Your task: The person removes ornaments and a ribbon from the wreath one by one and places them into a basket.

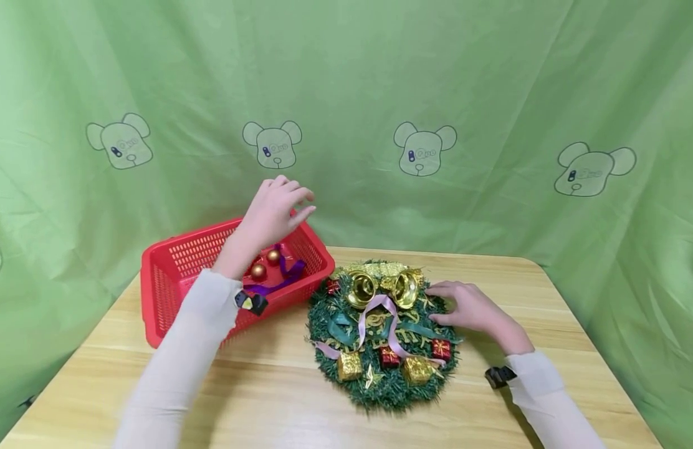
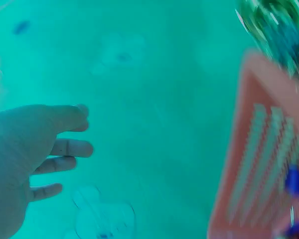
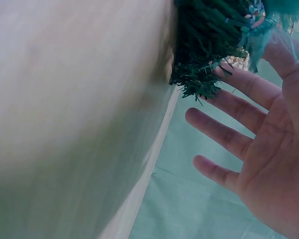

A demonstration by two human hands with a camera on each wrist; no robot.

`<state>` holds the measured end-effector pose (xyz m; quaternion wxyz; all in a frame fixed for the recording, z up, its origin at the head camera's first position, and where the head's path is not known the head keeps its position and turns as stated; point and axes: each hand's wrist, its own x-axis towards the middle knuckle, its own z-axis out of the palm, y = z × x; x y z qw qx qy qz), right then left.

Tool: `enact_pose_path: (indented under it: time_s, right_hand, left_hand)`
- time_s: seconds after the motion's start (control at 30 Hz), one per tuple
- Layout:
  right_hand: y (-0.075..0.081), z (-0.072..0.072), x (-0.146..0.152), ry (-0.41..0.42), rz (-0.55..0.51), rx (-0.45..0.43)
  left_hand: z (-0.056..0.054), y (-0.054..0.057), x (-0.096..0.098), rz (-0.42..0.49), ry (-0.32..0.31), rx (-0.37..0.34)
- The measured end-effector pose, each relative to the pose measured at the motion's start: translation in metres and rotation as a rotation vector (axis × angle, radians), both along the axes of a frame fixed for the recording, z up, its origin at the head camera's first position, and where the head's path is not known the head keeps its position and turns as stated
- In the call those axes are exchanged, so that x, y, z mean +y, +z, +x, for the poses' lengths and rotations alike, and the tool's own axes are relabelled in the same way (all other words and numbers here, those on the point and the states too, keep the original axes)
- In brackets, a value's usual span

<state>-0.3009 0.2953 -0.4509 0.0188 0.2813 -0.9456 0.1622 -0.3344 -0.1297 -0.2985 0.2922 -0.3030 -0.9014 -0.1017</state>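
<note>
My left hand (image 1: 276,209) is raised over the far side of a red plastic basket (image 1: 150,293), its fingers loosely bent. Nothing is between the fingers in the left wrist view, where the hand (image 2: 35,154) shows against the curtain. On the table lies a green tinsel wreath (image 1: 391,393) with two gold bells (image 1: 405,290), small gift boxes (image 1: 350,366) and a pink ribbon (image 1: 384,302). At the wreath's right edge is my right hand (image 1: 464,305), fingertips among the tinsel. Seen from the right wrist, the fingers (image 3: 222,134) are spread and straight.
Inside the basket are gold balls (image 1: 258,271) and a purple ribbon (image 1: 293,270). The basket stands at the table's back left, its right end close to the wreath. A green curtain (image 1: 346,68) hangs behind the wooden table (image 1: 509,280).
</note>
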Motion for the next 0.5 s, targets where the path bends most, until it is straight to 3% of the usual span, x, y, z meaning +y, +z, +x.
enact_pose_path:
  time_s: [0.1,0.27,0.5]
  right_hand:
    - [0.000,0.000,0.001,0.002,0.001,0.014]
    - [0.001,0.000,0.002,0.010,0.003,0.027]
    - [0.002,0.002,0.002,0.020,0.000,0.024]
  left_hand:
    - [0.016,-0.003,0.015,0.068,-0.063,-0.011]
    - [0.038,-0.020,0.039,0.161,-0.149,-0.083]
    - [0.048,-0.051,0.067,0.223,-0.259,-0.175]
